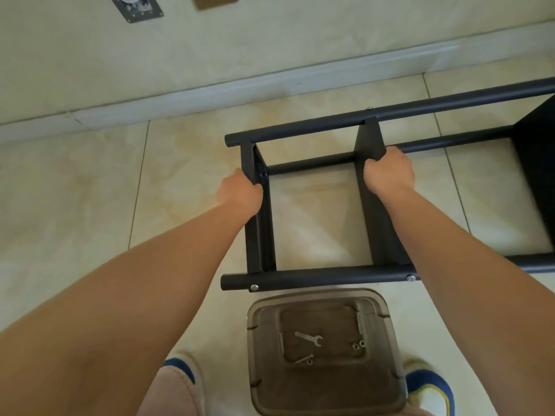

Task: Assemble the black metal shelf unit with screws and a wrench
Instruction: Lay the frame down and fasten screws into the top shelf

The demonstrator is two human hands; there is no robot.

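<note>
The black metal shelf unit (324,274) lies on its side on the tiled floor, its long tubes running left to right and its shelf panels standing on edge. My left hand (240,190) grips the upper edge of the end panel at the left. My right hand (389,172) grips the top edge of the second panel. Silver screw heads (254,287) show on the near tube. A small silver wrench (309,338) lies in a brown translucent plastic box (387,313) in front of the unit, along with loose screws and nuts (359,344).
A wall with a pale skirting board (210,91) runs behind the unit. A metal plate (136,7) sits on the wall at top left. My feet in blue-trimmed shoes (429,385) stand either side of the box. A third shelf panel (537,163) is at the right edge.
</note>
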